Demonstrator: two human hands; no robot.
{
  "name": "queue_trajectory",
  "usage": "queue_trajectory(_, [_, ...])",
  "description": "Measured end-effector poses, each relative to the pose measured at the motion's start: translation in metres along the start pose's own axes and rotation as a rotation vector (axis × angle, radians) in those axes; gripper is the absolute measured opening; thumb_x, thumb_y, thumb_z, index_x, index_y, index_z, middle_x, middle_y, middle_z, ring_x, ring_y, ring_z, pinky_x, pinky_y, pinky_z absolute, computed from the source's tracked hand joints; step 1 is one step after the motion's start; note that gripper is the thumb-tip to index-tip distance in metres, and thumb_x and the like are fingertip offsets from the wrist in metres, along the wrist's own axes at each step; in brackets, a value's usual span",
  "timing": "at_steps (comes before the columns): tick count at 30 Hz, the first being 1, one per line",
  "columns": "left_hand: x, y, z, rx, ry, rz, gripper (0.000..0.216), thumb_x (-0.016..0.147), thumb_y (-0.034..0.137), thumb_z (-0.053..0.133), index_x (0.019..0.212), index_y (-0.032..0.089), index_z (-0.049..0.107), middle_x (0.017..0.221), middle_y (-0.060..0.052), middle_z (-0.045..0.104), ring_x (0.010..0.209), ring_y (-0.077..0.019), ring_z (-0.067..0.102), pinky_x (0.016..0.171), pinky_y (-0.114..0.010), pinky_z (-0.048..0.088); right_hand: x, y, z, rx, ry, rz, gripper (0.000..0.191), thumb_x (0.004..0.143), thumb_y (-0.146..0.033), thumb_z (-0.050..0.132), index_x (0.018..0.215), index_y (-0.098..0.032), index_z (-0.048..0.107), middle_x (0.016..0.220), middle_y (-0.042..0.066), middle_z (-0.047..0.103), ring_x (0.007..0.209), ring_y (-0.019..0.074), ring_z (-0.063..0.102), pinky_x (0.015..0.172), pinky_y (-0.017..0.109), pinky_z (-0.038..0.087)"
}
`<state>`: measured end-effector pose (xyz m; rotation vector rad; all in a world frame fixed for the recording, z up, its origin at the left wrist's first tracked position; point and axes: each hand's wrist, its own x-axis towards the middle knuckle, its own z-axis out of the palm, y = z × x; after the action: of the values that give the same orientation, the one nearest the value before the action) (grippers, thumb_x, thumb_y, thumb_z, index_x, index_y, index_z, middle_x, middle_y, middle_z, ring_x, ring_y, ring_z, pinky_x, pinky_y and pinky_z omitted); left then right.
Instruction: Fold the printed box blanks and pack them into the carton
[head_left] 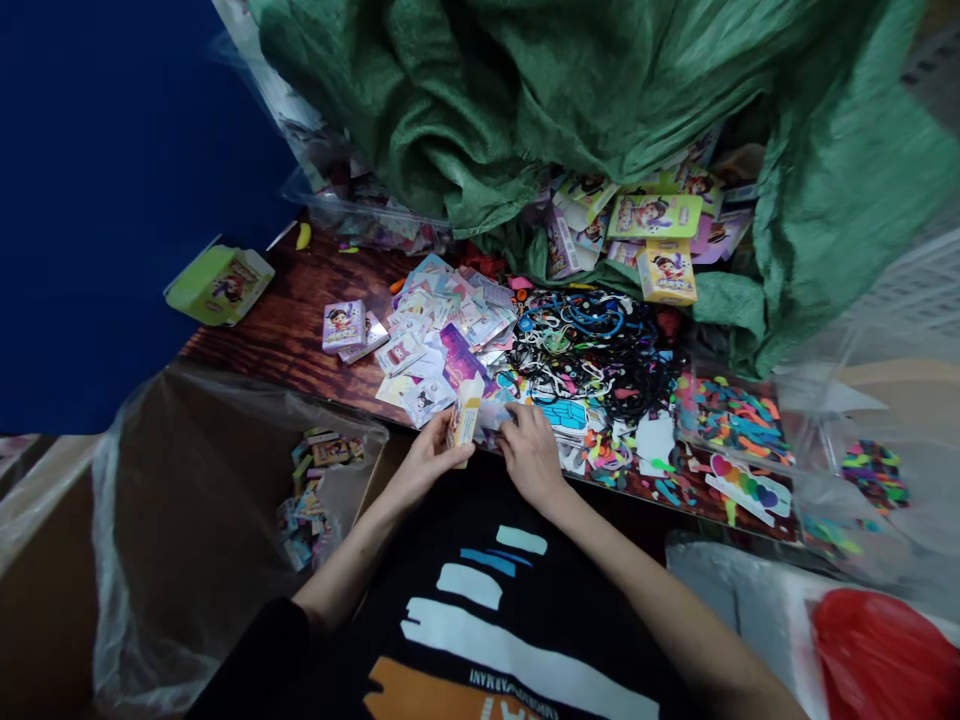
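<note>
My left hand [429,455] is closed around a small yellow card box [465,418], held upright at the near edge of the dark wooden table [285,335]. My right hand [529,452] lies next to it, fingers curled and pressing on small printed cards [491,410] at the table edge; what the fingertips pinch is hidden. Beyond the hands spreads a loose pile of cards and packets [439,335]. A tangle of coloured cords [592,345] lies to the right of that pile.
A plastic-lined carton [187,500] holding several small boxes stands at the lower left. A green sack [525,100] spills yellow and purple boxes at the back. Clear bags of bright stickers [739,420] lie on the right, a red bag [885,655] at the lower right.
</note>
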<state>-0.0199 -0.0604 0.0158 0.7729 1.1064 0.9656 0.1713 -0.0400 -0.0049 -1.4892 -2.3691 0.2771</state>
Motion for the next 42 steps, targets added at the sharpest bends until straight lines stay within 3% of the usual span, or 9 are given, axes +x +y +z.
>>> queue_trajectory(10, [0.0, -0.004, 0.007, 0.046, -0.073, 0.052, 0.072, 0.071, 0.043, 0.081, 0.132, 0.019, 0.052, 0.137, -0.012, 0.057, 0.13, -0.0316, 0.05, 0.111, -0.043, 0.038, 0.003, -0.001, 0.0, 0.068, 0.043, 0.054, 0.019, 0.091, -0.01, 0.047, 0.09, -0.017, 0.065, 0.11, 0.017, 0.058, 0.099, 0.03, 0.047, 0.082, 0.043, 0.048])
queue_trajectory(17, [-0.003, 0.016, 0.002, 0.263, -0.163, 0.127, 0.068, 0.066, 0.038, 0.085, 0.127, 0.022, 0.061, 0.16, -0.013, 0.033, 0.146, -0.0359, 0.03, 0.119, -0.047, 0.026, 0.031, 0.028, -0.041, 0.587, -0.154, 0.176, 0.009, 0.081, -0.012, 0.057, 0.077, -0.02, 0.06, 0.081, 0.002, 0.056, 0.079, 0.0192, 0.055, 0.072, 0.032, 0.044])
queue_trajectory(21, [0.004, 0.032, 0.005, 0.229, -0.336, 0.052, 0.076, 0.057, 0.03, 0.091, 0.127, 0.023, 0.063, 0.144, -0.012, 0.054, 0.133, -0.0357, 0.049, 0.111, -0.046, 0.038, 0.048, 0.029, -0.071, 0.827, -0.248, 0.082, 0.01, 0.08, -0.018, 0.057, 0.073, -0.02, 0.063, 0.078, 0.001, 0.057, 0.076, 0.0169, 0.055, 0.071, 0.029, 0.043])
queue_trajectory(25, [0.018, 0.033, 0.021, -0.005, -0.27, -0.018, 0.075, 0.055, 0.03, 0.092, 0.123, 0.019, 0.063, 0.116, -0.01, 0.07, 0.106, -0.0299, 0.066, 0.095, -0.041, 0.05, 0.054, 0.02, -0.069, 0.911, 0.064, 0.203, 0.014, 0.081, -0.03, 0.063, 0.071, -0.02, 0.066, 0.085, 0.003, 0.06, 0.085, 0.0189, 0.058, 0.077, 0.032, 0.045])
queue_trajectory(28, [0.027, 0.03, 0.035, -0.14, -0.175, 0.022, 0.069, 0.053, 0.034, 0.092, 0.115, 0.017, 0.065, 0.109, -0.009, 0.073, 0.098, -0.0275, 0.068, 0.09, -0.039, 0.052, 0.053, 0.013, -0.056, 0.981, 0.329, 0.381, 0.018, 0.08, -0.036, 0.068, 0.07, -0.021, 0.066, 0.096, 0.006, 0.062, 0.095, 0.0205, 0.059, 0.08, 0.033, 0.047])
queue_trajectory(32, [0.03, 0.028, 0.049, -0.225, -0.141, 0.051, 0.068, 0.051, 0.035, 0.092, 0.111, 0.017, 0.067, 0.107, -0.008, 0.073, 0.096, -0.0259, 0.068, 0.089, -0.037, 0.052, 0.051, 0.01, -0.044, 1.067, 0.549, 0.509, 0.019, 0.079, -0.038, 0.069, 0.072, -0.02, 0.064, 0.09, 0.005, 0.062, 0.088, 0.0189, 0.059, 0.076, 0.031, 0.048])
queue_trajectory(36, [0.028, 0.028, 0.056, -0.235, -0.151, 0.049, 0.068, 0.051, 0.037, 0.092, 0.112, 0.018, 0.068, 0.102, -0.006, 0.073, 0.096, -0.0249, 0.068, 0.09, -0.036, 0.052, 0.051, 0.011, -0.041, 1.113, 0.555, 0.543, 0.019, 0.076, -0.037, 0.071, 0.082, -0.021, 0.062, 0.082, 0.001, 0.062, 0.078, 0.017, 0.059, 0.074, 0.031, 0.049])
queue_trajectory(40, [0.027, 0.027, 0.056, -0.209, -0.17, 0.057, 0.071, 0.051, 0.039, 0.092, 0.114, 0.017, 0.067, 0.104, -0.007, 0.073, 0.102, -0.0281, 0.067, 0.093, -0.039, 0.051, 0.05, 0.014, -0.039, 1.134, 0.529, 0.554, 0.039, 0.072, -0.039, 0.073, 0.104, -0.023, 0.059, 0.086, 0.001, 0.064, 0.081, 0.0186, 0.061, 0.075, 0.032, 0.051])
queue_trajectory(42, [0.028, 0.026, 0.054, -0.181, -0.198, 0.051, 0.072, 0.051, 0.038, 0.092, 0.115, 0.017, 0.065, 0.108, -0.009, 0.073, 0.105, -0.0298, 0.067, 0.094, -0.04, 0.051, 0.049, 0.019, -0.041, 1.191, 0.407, 0.578, 0.042, 0.07, -0.042, 0.075, 0.103, -0.023, 0.058, 0.081, 0.0, 0.063, 0.076, 0.0183, 0.06, 0.07, 0.031, 0.05])
